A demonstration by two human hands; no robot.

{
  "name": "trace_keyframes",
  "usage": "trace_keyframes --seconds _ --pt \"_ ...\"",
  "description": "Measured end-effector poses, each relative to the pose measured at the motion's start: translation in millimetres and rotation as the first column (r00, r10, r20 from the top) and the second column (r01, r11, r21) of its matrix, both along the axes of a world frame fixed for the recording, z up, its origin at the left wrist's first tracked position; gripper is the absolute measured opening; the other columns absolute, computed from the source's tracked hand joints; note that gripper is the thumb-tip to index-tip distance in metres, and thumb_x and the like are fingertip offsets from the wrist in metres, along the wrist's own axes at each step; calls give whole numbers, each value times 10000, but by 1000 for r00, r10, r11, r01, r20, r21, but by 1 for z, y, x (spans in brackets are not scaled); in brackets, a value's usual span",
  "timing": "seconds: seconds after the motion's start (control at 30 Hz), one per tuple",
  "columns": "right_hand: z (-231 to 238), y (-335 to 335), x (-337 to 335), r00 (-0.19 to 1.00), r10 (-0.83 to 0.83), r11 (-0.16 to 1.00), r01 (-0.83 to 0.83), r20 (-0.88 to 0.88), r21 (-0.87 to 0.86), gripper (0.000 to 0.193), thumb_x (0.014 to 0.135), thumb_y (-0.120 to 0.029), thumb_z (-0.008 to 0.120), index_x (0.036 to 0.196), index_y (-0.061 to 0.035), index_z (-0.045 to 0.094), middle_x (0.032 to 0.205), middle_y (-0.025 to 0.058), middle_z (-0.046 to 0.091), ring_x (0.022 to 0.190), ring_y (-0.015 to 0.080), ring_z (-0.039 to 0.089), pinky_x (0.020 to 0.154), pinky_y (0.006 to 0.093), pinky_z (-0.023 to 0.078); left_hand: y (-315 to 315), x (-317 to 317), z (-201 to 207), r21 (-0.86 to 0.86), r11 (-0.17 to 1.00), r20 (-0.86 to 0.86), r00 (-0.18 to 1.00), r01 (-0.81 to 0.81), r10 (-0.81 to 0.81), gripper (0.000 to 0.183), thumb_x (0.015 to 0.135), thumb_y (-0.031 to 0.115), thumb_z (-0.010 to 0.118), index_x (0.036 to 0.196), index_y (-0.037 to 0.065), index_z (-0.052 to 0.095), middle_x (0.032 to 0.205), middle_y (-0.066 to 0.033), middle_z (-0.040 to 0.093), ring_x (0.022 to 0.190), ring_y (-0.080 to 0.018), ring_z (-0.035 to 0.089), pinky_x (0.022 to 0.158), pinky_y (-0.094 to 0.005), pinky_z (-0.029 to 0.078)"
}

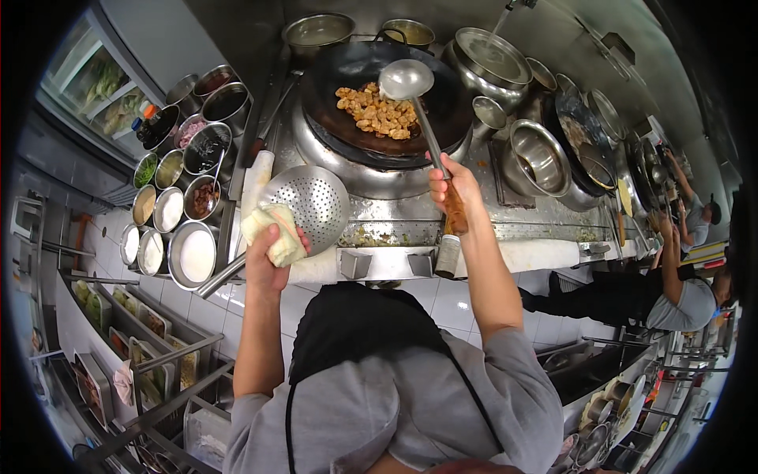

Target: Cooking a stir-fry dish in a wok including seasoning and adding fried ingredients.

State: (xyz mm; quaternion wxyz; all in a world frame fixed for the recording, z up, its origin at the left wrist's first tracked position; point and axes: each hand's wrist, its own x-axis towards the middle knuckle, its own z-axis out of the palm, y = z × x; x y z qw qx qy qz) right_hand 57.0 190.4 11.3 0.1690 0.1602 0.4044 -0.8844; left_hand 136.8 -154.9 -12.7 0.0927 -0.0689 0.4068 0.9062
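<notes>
Browned chunks (379, 114) look cooked, not yet out of wok (325, 91); right hand (456, 189) grasps ladle (407, 79), left hand (268, 261) clutches cloth (278, 227).

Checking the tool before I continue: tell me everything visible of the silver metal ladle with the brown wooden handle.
The silver metal ladle has a round, shiny bowl, a long straight shaft and a brown, wood-looking handle. The person's bare right hand grips it near where shaft meets handle. It slants from lower right to upper left in the picture, its bowl over the large black wok, by the upper right of the browned food chunks. Whether the bowl touches them is unclear.
</notes>
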Motion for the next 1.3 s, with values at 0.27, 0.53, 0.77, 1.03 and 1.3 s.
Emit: trace_keyframes --seconds 0.27,0.53,0.77,1.03,1.3 --pt "21 26 30 917 365 405 0 -162 914 539 818 -47 547 1345 -49 437 593 2 492 415 89 498 363 271 394 -4 -3 -11 -81 991 86 990 -105 112 446 749 217 642 1126 26 498 827 -149 608 674 -250 620 597 -354 531" --pt "49 48 52 925 380 273 -135 22 952 555 807 -29 567 1347 -48 438 550 10 497 402 102 493 367 267 394 -10 1 -13 -53 994 141 985 -94 100 466 727 240 648 1111 17 505 797 -145 604 635 -243 608 558 -350 515" --pt "20 46 -6 966 190 375 94 -176 922 579 791 -66 577 1347 -17 422 521 82 531 398 136 524 380 309 415 6 -10 0 -41 999 45 999 -4 6 483 740 221 629 1132 -28 497 864 -189 628 744 -288 646 668 -390 554" --pt "8 1 -61 953 285 338 2 -105 941 262 779 -60 585 1035 -4 601 547 72 540 421 153 545 403 311 441 40 -26 15 18 989 12 989 148 -149 425 749 166 628 1102 -42 514 848 -189 633 723 -281 650 665 -390 558" --pt "41 17 17 888 459 517 -270 3 812 541 784 -26 607 1311 -46 488 545 25 511 426 106 501 404 275 414 18 -16 -24 -14 998 126 991 56 -54 409 739 130 641 1106 -5 517 868 -144 612 689 -253 641 599 -375 553"
